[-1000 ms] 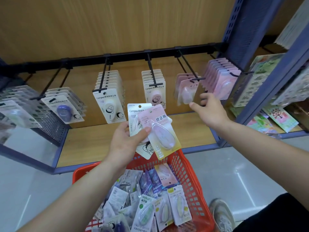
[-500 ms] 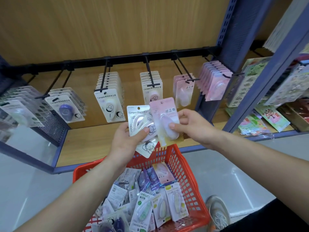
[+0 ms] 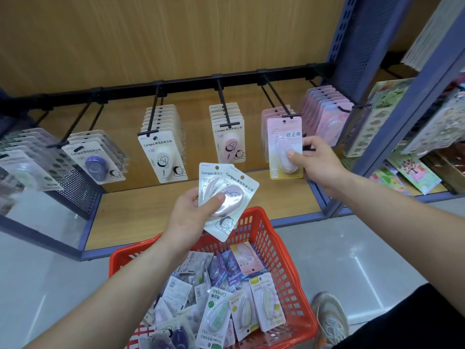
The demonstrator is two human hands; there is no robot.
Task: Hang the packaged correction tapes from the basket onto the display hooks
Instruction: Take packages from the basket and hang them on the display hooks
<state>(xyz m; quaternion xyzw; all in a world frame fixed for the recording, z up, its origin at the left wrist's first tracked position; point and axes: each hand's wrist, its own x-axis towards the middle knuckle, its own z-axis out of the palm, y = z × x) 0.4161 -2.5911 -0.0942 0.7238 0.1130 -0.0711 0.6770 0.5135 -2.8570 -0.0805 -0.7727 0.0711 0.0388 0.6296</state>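
Note:
My right hand (image 3: 318, 162) grips a pink correction tape pack (image 3: 284, 144) by its lower right side, holding it upright with its top hole at the tip of a black display hook (image 3: 279, 96). Behind it hang a few matching pink packs. My left hand (image 3: 187, 215) holds two white Campus correction tape packs (image 3: 226, 195) fanned out above the red basket (image 3: 286, 268). The basket is full of several mixed packaged tapes (image 3: 226, 303).
More hooks along the black rail (image 3: 176, 84) carry rows of packs: purple ones at the left, white Campus ones in the middle, pink ones at the far right. A blue shelf post (image 3: 352, 46) stands right. My shoe (image 3: 331, 318) is beside the basket.
My right hand took the pink pack from my left hand and carried it up and right to the hook. My left hand keeps the two white packs.

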